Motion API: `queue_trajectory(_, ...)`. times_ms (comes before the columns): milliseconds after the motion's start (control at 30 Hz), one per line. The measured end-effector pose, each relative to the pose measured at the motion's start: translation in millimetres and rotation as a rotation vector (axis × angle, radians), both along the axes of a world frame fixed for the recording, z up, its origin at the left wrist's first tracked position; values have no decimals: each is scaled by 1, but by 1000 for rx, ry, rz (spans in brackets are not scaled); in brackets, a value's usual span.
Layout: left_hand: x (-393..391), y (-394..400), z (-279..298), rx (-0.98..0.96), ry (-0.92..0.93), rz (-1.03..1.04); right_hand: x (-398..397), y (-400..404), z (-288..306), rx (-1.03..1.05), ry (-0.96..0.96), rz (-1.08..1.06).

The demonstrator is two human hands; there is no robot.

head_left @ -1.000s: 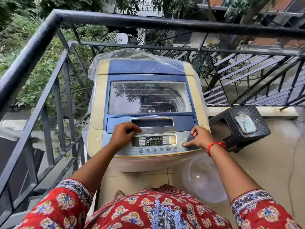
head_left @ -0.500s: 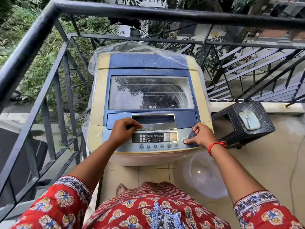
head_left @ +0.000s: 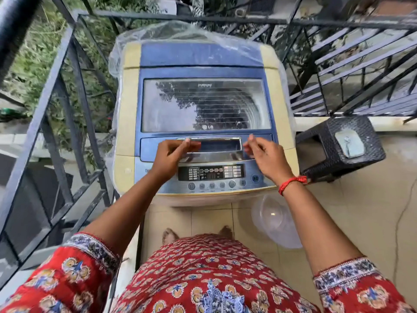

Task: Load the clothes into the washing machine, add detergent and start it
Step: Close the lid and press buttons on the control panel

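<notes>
A blue-and-cream top-loading washing machine [head_left: 203, 123], partly draped in clear plastic sheeting [head_left: 180, 32], is seen at centre with its long axis running from 6 to 12 o'clock, the grey control panel [head_left: 212, 177] at the 6 o'clock end and the glass lid [head_left: 203, 105] shut; the drum's contents cannot be made out through the reflections. The left hand [head_left: 171, 159] is loosely curled and the right hand [head_left: 266, 159] half open, both held over the silver lid handle [head_left: 214, 147], gripping nothing. A clear plastic tub [head_left: 275, 220], apparently empty, lies on the tiled floor at 5 o'clock, and a dark woven stool [head_left: 338, 145] stands at 3 o'clock.
</notes>
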State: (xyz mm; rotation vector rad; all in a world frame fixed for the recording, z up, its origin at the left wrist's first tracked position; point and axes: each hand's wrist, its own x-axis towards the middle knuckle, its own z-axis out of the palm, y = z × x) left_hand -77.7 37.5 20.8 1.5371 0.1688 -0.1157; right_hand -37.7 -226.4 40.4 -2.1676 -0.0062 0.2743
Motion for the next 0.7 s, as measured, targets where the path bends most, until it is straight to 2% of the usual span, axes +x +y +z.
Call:
queue_trajectory(67,7,-8,2,-35,15,-42,4,15,-3,247,47,47)
queue_trajectory(133,12,-13,0,-36,1,-97,7,27,-6,373,101,137)
queue_trajectory(267,16,-12,-15,-73,-12,-197,15,46,-30,300,150,369)
queue_trajectory(433,16,-10,-24,-95,-19,-207,17,48,-38,605,366,298)
queue_trajectory(700,17,-12,-18,-55,7,-212,36,48,-33,622,536,406)
